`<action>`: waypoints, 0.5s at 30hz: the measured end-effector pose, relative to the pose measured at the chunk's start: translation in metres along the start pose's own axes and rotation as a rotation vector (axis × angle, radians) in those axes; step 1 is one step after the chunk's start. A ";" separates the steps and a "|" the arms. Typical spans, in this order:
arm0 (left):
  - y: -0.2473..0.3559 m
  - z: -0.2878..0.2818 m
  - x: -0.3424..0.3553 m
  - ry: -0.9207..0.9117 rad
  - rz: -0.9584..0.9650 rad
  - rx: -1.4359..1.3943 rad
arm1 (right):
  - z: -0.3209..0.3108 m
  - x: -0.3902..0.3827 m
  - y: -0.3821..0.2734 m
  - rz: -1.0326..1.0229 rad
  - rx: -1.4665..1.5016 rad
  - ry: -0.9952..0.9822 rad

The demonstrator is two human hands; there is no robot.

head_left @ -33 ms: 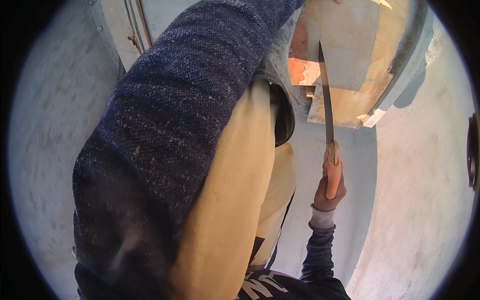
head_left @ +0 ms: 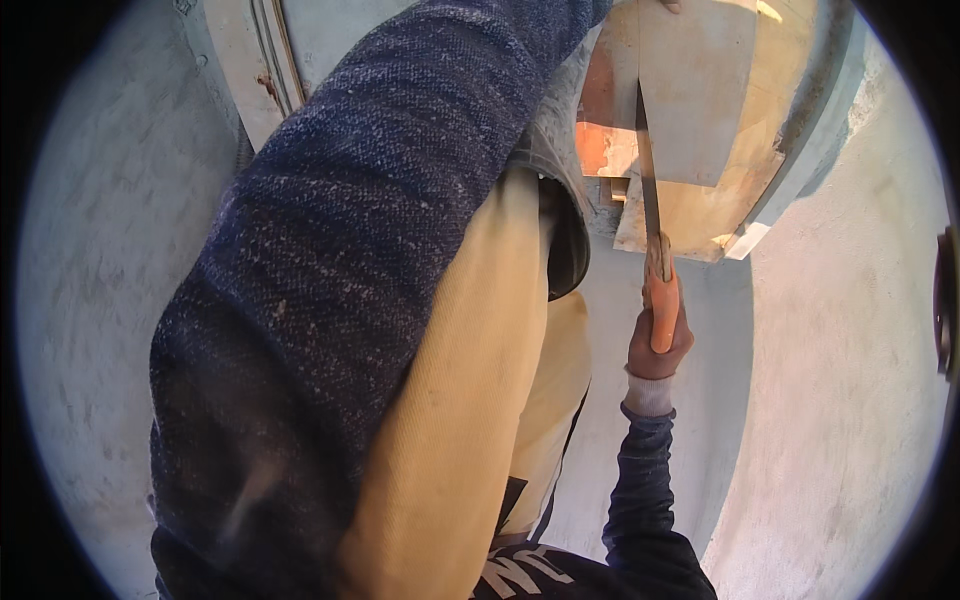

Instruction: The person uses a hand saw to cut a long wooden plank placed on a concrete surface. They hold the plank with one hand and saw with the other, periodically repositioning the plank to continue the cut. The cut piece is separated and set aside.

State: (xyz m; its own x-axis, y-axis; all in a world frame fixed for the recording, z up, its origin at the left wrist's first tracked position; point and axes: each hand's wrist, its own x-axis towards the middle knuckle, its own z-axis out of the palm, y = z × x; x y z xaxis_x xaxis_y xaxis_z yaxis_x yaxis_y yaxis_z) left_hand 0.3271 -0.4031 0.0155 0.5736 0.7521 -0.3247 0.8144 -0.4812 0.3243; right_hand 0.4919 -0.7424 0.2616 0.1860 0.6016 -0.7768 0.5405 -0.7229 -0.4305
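Observation:
My right hand [head_left: 655, 340] grips the orange-and-wood handle of a handsaw [head_left: 650, 180]. Its long blade runs upward into a narrow cut in a thin pale board [head_left: 700, 110]. At the top of the frame, fingertips of my left hand [head_left: 668, 6] touch that board; the rest of the hand is out of sight past the dark blue sleeve [head_left: 360, 200]. Under the board lie worn cream and orange pieces [head_left: 605, 145] on a raised block with a pale edge.
My khaki-clad leg [head_left: 450, 400] fills the middle, beside a dark rounded item [head_left: 565, 240] I cannot make out. Pale rendered walls [head_left: 110, 310] curve on both sides. A pale strip with lines along it [head_left: 280, 55] runs at upper left. A dark object [head_left: 943, 300] sits at the right rim.
My right hand has pushed the saw upward, away from my body, along the cut. My left arm has barely moved.

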 end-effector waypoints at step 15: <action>0.010 0.002 0.010 0.050 0.024 0.072 | 0.021 0.050 0.017 -0.117 -0.017 0.057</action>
State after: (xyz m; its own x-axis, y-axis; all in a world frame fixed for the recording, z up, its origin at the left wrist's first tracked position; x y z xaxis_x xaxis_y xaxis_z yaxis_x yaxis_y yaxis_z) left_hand 0.3415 -0.4014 0.0143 0.5893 0.7606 -0.2723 0.8058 -0.5289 0.2663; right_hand 0.4927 -0.7320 0.2060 0.1670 0.7000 -0.6943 0.5752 -0.6411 -0.5080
